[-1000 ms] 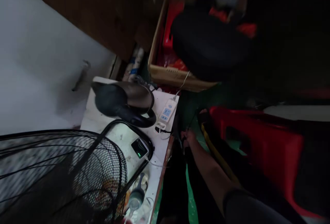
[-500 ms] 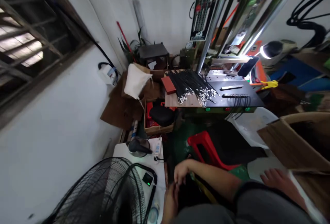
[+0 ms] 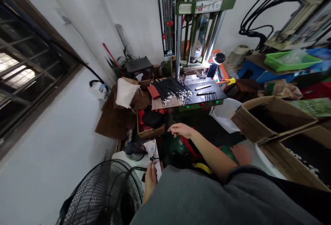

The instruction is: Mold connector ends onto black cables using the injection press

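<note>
My left hand [image 3: 151,175] is low in the middle, beside a small white table [image 3: 119,155]. Its thumb and fingers are pressed together; whatever sits between them is too small to make out. Ahead and to the right, my right hand [image 3: 181,130] hangs in the air with its index finger stretched out and the others loosely bent. Nothing shows in it. Just beyond is a cardboard box [image 3: 144,135] with a black rounded object [image 3: 153,118] and red things inside. A kettle-like dark appliance [image 3: 135,151] and a white power strip [image 3: 152,149] lie near my left hand.
A green press machine [image 3: 181,9] stands behind a bench with black cables [image 3: 169,87], a red block [image 3: 153,92] and a black plate [image 3: 214,93]. A fan [image 3: 103,187] is at lower left. Cardboard boxes [image 3: 245,131] and a white tub [image 3: 224,128] are at right.
My hands were together at the fingers and are now apart. The right moved forward and its index finger extended; the left shifted leftward and forward. The view has turned right.
</note>
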A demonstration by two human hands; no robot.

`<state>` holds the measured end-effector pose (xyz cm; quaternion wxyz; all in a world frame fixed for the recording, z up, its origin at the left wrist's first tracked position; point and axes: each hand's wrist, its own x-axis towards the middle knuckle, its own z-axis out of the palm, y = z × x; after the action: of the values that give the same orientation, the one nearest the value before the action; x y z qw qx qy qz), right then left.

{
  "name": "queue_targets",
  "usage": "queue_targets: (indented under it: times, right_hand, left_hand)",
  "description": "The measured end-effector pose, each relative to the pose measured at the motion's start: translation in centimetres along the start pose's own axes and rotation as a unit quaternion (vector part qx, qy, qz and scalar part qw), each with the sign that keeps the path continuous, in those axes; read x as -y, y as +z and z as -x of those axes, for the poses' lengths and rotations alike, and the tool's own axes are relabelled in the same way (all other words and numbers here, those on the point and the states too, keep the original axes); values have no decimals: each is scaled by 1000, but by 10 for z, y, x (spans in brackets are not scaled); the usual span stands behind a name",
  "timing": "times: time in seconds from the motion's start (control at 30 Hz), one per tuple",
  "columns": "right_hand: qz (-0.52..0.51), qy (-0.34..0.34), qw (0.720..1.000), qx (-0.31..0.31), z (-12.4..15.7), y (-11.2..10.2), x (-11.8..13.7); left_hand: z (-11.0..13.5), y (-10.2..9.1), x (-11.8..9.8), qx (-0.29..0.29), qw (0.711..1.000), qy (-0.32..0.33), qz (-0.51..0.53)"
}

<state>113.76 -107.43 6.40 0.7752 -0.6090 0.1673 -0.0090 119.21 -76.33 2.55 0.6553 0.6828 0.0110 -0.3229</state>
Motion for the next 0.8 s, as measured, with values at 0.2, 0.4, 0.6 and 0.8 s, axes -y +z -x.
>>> queue_targets:
  times: [0.2,0.4,0.6,0.8]
  right_hand:
    - [99,-1,991,-89,-25,-38,6]
    - [241,-7,937,-252,-106,-167,30]
    - [327,47,843,-425,-220,-308,64]
    - [383,125,803,-439,-284,-296,61]
  left_hand:
    - [-39,39,-54,14,998,-9,55]
    - [-129,98,-171,43,989,62,127]
    - [-269,216,-260,78,985,101,113]
    - [-386,320,-247,41,983,-90,155]
